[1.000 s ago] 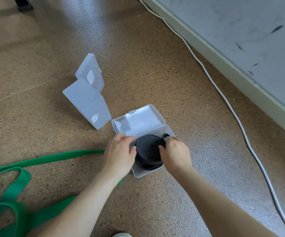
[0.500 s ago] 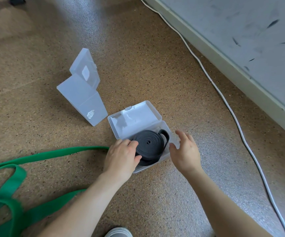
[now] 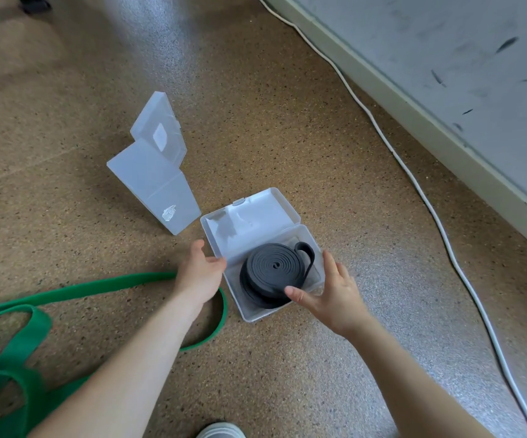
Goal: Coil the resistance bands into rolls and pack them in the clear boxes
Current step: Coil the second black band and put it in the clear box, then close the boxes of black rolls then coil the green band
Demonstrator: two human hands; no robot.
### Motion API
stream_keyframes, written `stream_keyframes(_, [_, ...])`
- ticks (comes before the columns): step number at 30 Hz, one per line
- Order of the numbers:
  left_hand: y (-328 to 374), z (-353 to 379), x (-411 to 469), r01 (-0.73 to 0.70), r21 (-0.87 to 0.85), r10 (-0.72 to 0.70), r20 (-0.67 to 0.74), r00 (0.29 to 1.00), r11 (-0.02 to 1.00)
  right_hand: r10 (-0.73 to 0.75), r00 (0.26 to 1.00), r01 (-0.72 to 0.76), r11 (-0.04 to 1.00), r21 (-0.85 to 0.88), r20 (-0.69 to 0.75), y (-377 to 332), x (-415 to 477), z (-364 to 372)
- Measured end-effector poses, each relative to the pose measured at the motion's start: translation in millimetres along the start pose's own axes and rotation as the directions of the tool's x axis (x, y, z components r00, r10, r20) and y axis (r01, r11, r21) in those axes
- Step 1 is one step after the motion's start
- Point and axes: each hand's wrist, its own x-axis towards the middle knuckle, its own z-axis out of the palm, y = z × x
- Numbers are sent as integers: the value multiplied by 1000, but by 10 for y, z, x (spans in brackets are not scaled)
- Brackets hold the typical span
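Already the black rubber resistance band (image 3: 273,270) lies coiled inside the open clear plastic box (image 3: 249,316), its tail looping up at the far right. The left hand (image 3: 200,273) touches the box's left wall with relaxed fingers. The right hand (image 3: 328,292) is spread at the near right corner, thumb on the rim. What seems left is shutting the lid (image 3: 256,213), then rolling the long green resistance band (image 3: 98,286) for the second clear box (image 3: 158,175), open at far left.

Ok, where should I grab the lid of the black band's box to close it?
Pinch the lid at its far rim, by the small latch tab, coming from the far side: it lies folded back, hinged toward you, so that edge swings free.
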Motion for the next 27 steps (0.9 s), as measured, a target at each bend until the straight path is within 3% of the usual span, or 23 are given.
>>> stream_keyframes(5, [21,20,-44,-26,-217,22,-23,999,976,-56,992,52,998,35,111,96,-11,-194])
stream_keyframes(8, [74,20,-78,-133,-187,128,-35,991,973,-32,990,-3,969,249,137,177,0,-298])
stream_keyframes(11, [93,-7,-182,-280,-141,287,30,958,950,154,967,-246,775,582,203,211,-25,-419])
stream_keyframes(13, [53,-54,-244,-343,-80,352,172,920,936,194,938,-340,675,655,287,273,-33,-503])
stream_keyframes(16, [-85,-92,-271,-412,96,370,292,882,906,168,924,-368,634,680,343,296,-33,-557])
stream_keyframes(18, [-134,-47,-346,-516,314,427,312,849,797,155,927,-355,652,670,340,271,-24,-557])
stream_keyframes(20, [-178,53,-388,-591,513,468,361,807,623,126,934,-327,681,656,334,230,-36,-537])
stream_keyframes(23, [-222,291,-411,-551,723,389,407,827,417,96,951,-270,723,636,295,195,-50,-453])
stream_keyframes(27, [-180,441,-366,-529,782,443,366,818,331,-8,978,-106,841,531,208,214,-47,-385])
